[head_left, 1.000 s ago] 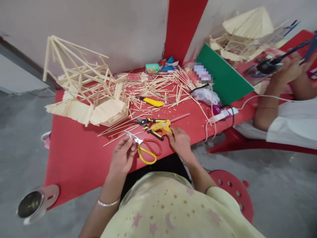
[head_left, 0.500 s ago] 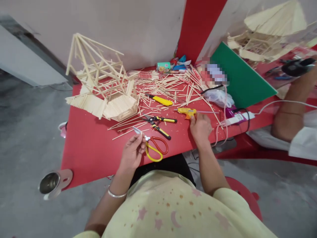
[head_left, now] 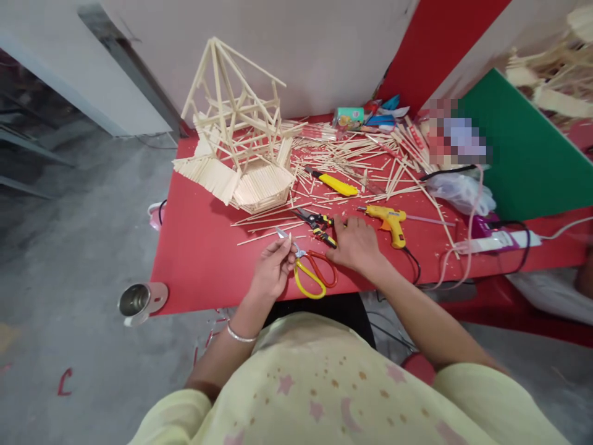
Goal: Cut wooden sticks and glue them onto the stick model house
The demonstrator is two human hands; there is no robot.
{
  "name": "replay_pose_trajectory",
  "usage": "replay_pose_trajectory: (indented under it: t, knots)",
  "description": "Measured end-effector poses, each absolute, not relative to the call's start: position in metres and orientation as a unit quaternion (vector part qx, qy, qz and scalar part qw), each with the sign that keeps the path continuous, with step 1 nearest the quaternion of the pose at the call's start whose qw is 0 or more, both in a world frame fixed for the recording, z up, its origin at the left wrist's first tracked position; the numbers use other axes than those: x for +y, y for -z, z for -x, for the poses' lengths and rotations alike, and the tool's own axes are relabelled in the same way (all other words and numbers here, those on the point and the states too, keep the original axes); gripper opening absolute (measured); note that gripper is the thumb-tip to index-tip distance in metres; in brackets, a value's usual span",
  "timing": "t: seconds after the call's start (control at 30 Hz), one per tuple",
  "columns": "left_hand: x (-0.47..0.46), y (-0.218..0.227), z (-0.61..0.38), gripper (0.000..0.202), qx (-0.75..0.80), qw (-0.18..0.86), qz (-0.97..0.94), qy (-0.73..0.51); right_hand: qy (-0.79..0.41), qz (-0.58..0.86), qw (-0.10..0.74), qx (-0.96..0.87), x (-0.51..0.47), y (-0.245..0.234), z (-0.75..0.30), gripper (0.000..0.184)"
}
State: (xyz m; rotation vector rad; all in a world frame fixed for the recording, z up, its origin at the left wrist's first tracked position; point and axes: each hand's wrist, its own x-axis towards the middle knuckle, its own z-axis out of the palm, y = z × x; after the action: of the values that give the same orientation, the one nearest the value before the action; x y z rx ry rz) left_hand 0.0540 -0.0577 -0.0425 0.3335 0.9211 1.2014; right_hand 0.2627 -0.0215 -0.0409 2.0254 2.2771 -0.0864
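Note:
My left hand (head_left: 273,266) pinches a short piece of wooden stick (head_left: 290,237) between thumb and fingertips. Just beside it on the red table lie scissors (head_left: 301,252) with one red and one yellow handle. My right hand (head_left: 356,244) is closed over the black-and-yellow handles of the cutters (head_left: 319,227), hiding part of them; the jaws point left. To the right of that hand rests a yellow glue gun (head_left: 388,216) with a glue stick in its back. A frame model of wooden sticks (head_left: 262,185) stands behind my left hand.
Many loose sticks (head_left: 343,148) are strewn at the back, with a yellow utility knife (head_left: 338,184) before them. A green board (head_left: 528,148) leans at the right, near a white power strip (head_left: 504,241) with cables. A metal mug (head_left: 141,303) is at the left edge.
My right hand has let go of the glue gun and moved left onto the cutters' handles. My left hand keeps its pinch on the stick piece. The view has shifted left.

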Motion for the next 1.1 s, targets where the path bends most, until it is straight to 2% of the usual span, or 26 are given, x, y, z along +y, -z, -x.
replay_pose_trajectory:
  t: [0.13, 0.23, 0.33, 0.43, 0.53, 0.6, 0.67, 0.73, 0.8, 0.9, 1.1]
  knots:
    - [-0.054, 0.045, -0.058, 0.029, 0.403, 0.718, -0.137, -0.551, 0.025, -0.689, 0.046, 0.723, -0.025, 0.033, -0.271, 0.073]
    - [-0.052, 0.044, -0.062, 0.028, 0.397, 0.717, -0.130, -0.557, 0.087, -0.714, -0.016, 0.694, -0.037, 0.027, -0.291, 0.064]
    - [-0.049, 0.043, -0.068, 0.029, 0.401, 0.712, -0.124, -0.562, 0.335, -0.684, -0.142, 0.633, -0.056, 0.026, -0.310, 0.057]
    - [-0.047, 0.042, -0.076, 0.030, 0.410, 0.707, -0.129, -0.561, 0.629, -0.546, -0.285, 0.474, -0.080, 0.030, -0.312, 0.058]
    - [-0.046, 0.038, -0.086, 0.032, 0.421, 0.700, -0.142, -0.559, 0.736, -0.449, -0.308, 0.402, -0.099, 0.031, -0.295, 0.065]
    - [-0.046, 0.032, -0.090, 0.033, 0.425, 0.693, -0.152, -0.562, 0.684, -0.481, -0.309, 0.453, -0.104, 0.027, -0.280, 0.071]
    - [-0.046, 0.027, -0.094, 0.033, 0.428, 0.684, -0.163, -0.567, 0.529, -0.571, -0.306, 0.548, -0.102, 0.021, -0.268, 0.078]
    - [-0.047, 0.023, -0.095, 0.033, 0.431, 0.672, -0.176, -0.576, 0.359, -0.642, -0.268, 0.623, -0.098, 0.015, -0.259, 0.081]
    - [-0.048, 0.022, -0.096, 0.031, 0.430, 0.662, -0.185, -0.585, 0.271, -0.667, -0.217, 0.659, -0.095, 0.014, -0.254, 0.082]
    - [-0.048, 0.025, -0.094, 0.030, 0.427, 0.656, -0.186, -0.594, 0.240, -0.661, -0.175, 0.689, -0.094, 0.018, -0.250, 0.081]
    - [-0.048, 0.031, -0.085, 0.027, 0.438, 0.647, -0.176, -0.599, 0.202, -0.712, -0.150, 0.655, -0.095, 0.028, -0.261, 0.080]
